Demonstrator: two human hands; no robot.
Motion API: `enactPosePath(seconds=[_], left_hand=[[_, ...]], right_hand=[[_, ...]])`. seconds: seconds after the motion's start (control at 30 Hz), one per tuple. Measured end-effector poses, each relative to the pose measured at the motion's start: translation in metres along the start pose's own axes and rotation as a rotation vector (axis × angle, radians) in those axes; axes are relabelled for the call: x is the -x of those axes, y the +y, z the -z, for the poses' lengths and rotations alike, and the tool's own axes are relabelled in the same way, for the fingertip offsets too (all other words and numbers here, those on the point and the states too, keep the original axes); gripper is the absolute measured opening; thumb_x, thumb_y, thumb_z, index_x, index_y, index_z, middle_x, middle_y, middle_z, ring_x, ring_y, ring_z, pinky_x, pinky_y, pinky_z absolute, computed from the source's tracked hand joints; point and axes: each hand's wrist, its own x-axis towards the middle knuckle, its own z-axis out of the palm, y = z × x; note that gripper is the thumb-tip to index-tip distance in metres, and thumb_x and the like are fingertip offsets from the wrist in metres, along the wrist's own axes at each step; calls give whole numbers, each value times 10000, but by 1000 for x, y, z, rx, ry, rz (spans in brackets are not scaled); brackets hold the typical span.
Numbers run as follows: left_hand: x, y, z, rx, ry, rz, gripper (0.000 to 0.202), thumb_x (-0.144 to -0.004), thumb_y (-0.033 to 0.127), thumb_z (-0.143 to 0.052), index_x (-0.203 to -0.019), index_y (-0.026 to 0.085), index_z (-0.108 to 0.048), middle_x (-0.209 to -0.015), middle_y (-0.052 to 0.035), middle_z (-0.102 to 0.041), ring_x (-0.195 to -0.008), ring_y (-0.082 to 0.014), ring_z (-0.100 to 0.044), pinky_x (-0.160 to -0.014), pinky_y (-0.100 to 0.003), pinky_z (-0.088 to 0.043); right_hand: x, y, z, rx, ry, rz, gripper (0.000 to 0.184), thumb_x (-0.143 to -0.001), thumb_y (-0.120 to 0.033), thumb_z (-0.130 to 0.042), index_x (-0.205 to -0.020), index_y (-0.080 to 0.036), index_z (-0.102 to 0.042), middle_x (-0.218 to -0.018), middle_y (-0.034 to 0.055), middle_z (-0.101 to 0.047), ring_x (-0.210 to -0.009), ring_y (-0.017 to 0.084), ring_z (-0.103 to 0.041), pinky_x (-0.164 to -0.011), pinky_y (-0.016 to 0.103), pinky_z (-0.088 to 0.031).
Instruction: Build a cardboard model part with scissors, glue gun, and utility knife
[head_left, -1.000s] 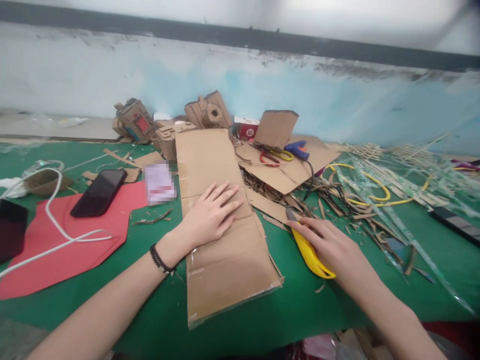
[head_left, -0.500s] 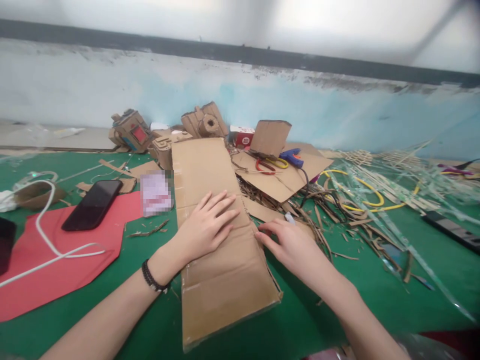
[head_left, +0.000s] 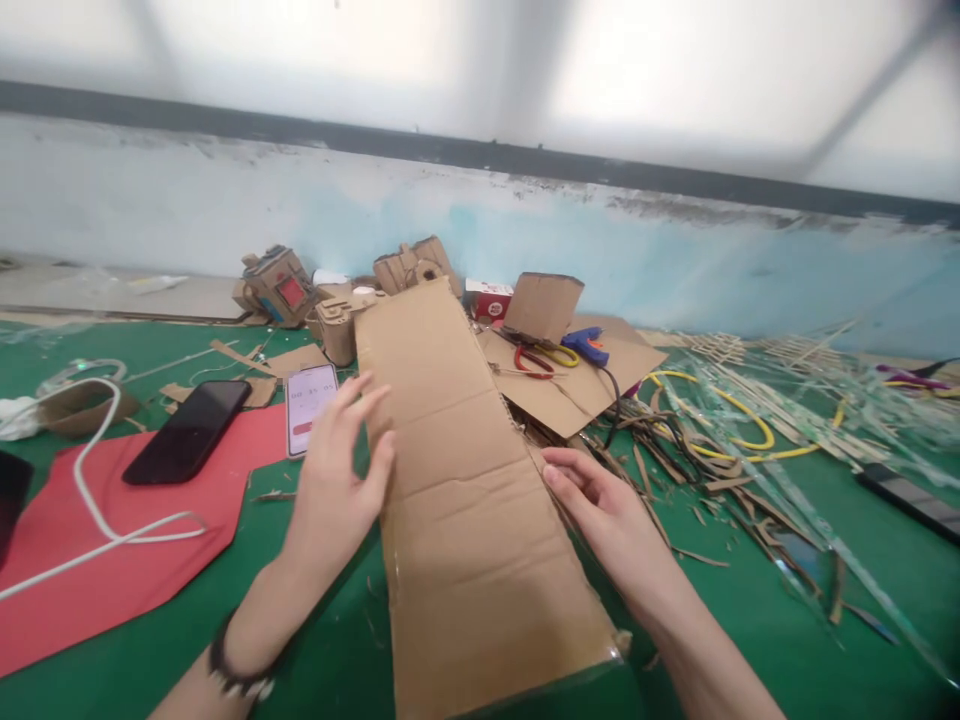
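Note:
A long creased piece of cardboard (head_left: 465, 520) lies in front of me, with its right side raised toward my right hand. My right hand (head_left: 607, 515) pinches the cardboard's right edge between thumb and curled fingers. At the opposite edge is my left hand (head_left: 341, 470), its fingers spread and the thumb beside the cardboard; whether it touches is hard to tell. A phone with a lit timer screen (head_left: 309, 390) sits just beyond the left hand, partly covered by it.
On the left, a black phone (head_left: 191, 430) rests on red paper (head_left: 150, 570) beside a white cable (head_left: 79, 450). Cardboard models (head_left: 277, 285) stand by the wall. Scissors (head_left: 536, 362), a blue glue gun (head_left: 587, 345), cardboard scraps (head_left: 739, 500) and thin sticks (head_left: 795, 355) lie right.
My left hand has lifted off the cardboard's surface and moved left to its edge. The cardboard has tilted and shifted slightly right, with my right hand still at its right edge.

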Motion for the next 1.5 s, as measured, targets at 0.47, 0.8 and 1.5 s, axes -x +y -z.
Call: enactPosePath(seconds=[0.47,0.8,1.5], left_hand=[[43,41,28,1000,2,1132,946,-766,530,-946,-1568,216,-554,-1515,-173,-713,-1409,-391,-679,-1102,-468,-638],[34,50,27,789,73,939,886,-923,654,-773,-1685,375,-417,-1482,-73,-753,-1313,-341,-755,-1073,-456,-658],[30,10,52,808,-216,893,968,-800,676,-894,-1616,271,-570,-1453,-159,-758,-1303,-390,-753,-1036,-459,-663]], right_hand=[[27,-4,-14,-257,72,80,560,-882,-760,-758,-1115,-251,-778,-874,70,-798,-748,246,-745,-637,317,-596],[44,-15,-19,-88,-18,156,637,-917,-859,-628,-960,-229,-710,-697,-17,-558,-614,164,-523,-543,252,-443],[54,-20,4,394,-420,505,373,-1145,-465,-499,-874,-250,-637,-736,-20,-652,-654,152,-570,-622,252,-436]])
